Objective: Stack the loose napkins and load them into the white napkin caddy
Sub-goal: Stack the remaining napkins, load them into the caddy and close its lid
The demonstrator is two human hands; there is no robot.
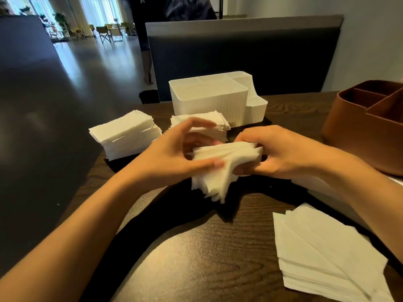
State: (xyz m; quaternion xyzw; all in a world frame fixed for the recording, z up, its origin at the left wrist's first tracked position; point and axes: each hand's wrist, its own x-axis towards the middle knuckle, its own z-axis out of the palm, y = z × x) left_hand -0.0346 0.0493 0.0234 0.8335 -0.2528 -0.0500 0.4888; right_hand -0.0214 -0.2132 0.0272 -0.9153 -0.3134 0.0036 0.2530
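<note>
Holding a ragged bundle of napkins (220, 168) at mid-frame, we close our left hand (172, 155) and right hand (277, 153) on its two ends, fingers pinching the edges, likely to square it up. The white napkin caddy (209, 103) waits empty just behind, with stacked napkins (124, 134) to its left and loose ones (327, 256) at lower right.

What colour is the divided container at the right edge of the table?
The divided container is brown, seen in the head view.
</note>
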